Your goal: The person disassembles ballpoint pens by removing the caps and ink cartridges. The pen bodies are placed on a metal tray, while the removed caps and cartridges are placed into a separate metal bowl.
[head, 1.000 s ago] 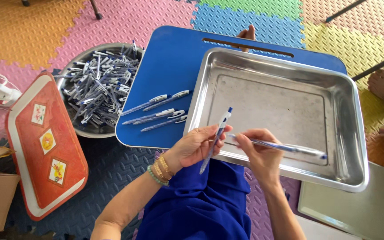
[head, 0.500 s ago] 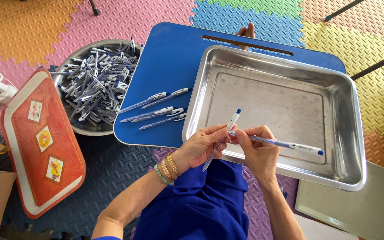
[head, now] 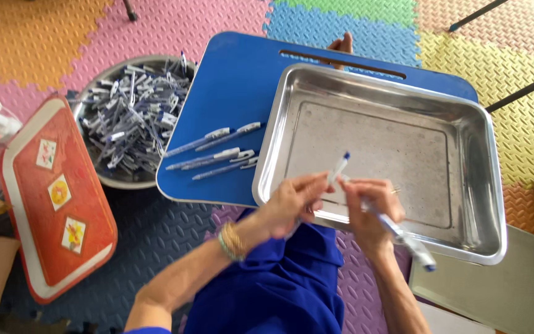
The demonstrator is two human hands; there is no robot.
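Observation:
My left hand (head: 292,204) pinches a thin pen part with a blue tip (head: 340,166), held upright over the near rim of a steel tray (head: 465,124). My right hand (head: 369,207) grips a clear blue pen barrel (head: 406,241) that slants down to the right past the tray's rim. Both hands meet above the tray's front edge. The tray rests on a blue lap desk (head: 236,86), where several finished pens (head: 217,151) lie to the left of the tray.
A round metal bowl (head: 88,105) heaped with pen parts sits at the left. An orange tray (head: 57,204) lies on the foam floor mat beside it. A grey board (head: 495,291) lies at lower right. A foot (head: 343,44) shows behind the desk.
The pen barrel in my right hand has swung from pointing right along the tray to slanting down-right. My left hand has brought its thin part closer to the right hand.

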